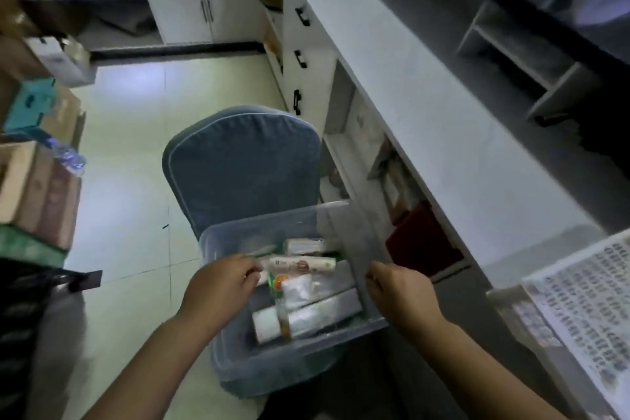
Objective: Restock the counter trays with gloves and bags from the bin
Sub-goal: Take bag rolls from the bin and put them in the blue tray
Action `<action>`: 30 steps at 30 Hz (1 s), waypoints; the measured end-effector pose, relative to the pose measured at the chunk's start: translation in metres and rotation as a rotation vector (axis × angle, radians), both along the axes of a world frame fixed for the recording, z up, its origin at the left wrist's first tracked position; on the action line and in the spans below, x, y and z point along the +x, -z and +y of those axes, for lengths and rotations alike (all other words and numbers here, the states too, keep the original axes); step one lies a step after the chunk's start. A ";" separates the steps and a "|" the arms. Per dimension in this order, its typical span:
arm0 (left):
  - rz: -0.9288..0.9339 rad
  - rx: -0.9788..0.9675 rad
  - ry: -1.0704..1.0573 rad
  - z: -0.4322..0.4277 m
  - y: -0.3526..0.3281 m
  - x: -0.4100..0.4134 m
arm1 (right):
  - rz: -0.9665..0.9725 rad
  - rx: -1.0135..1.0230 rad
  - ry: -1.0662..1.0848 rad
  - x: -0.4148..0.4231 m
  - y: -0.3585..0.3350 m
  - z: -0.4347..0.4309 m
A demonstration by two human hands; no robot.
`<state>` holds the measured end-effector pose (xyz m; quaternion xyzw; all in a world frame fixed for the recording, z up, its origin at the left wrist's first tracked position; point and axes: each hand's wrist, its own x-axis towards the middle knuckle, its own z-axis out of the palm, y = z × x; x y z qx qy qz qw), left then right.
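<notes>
A clear plastic bin (218, 344) stands on the seat of a blue-covered chair (242, 160). Inside lie rolls of clear plastic bags (324, 312), a bag of clear gloves (300, 286) and long printed packets (301, 264). The bin's clear lid (354, 242) is tilted up along the right side, and my right hand (399, 297) pinches its near edge. My left hand (221, 283) is curled over the bin's left part, fingertips at the end of a packet; whether it grips is unclear. A white perforated tray (579, 303) sits on the counter at the right.
The long white counter (426, 106) runs along the right, with drawers and open shelves below it and a small shelf unit (525, 58) on top. Stacked cardboard boxes (37, 181) and a water bottle (68, 157) line the left. Pale tiled floor lies between them.
</notes>
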<state>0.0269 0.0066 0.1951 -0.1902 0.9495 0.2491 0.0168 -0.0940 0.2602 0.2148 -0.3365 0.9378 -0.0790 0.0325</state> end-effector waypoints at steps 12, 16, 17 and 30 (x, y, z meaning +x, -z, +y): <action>-0.179 0.108 -0.054 -0.050 0.051 0.014 | -0.189 0.225 -0.027 -0.053 0.102 -0.060; -0.290 0.098 -0.069 -0.055 0.073 0.010 | -0.287 0.287 -0.049 -0.083 0.162 -0.087; -0.318 0.097 -0.074 -0.057 0.078 0.007 | -0.315 0.296 -0.050 -0.090 0.178 -0.093; -0.443 0.167 -0.051 -0.034 0.186 -0.054 | -0.421 0.430 -0.071 -0.122 0.321 -0.108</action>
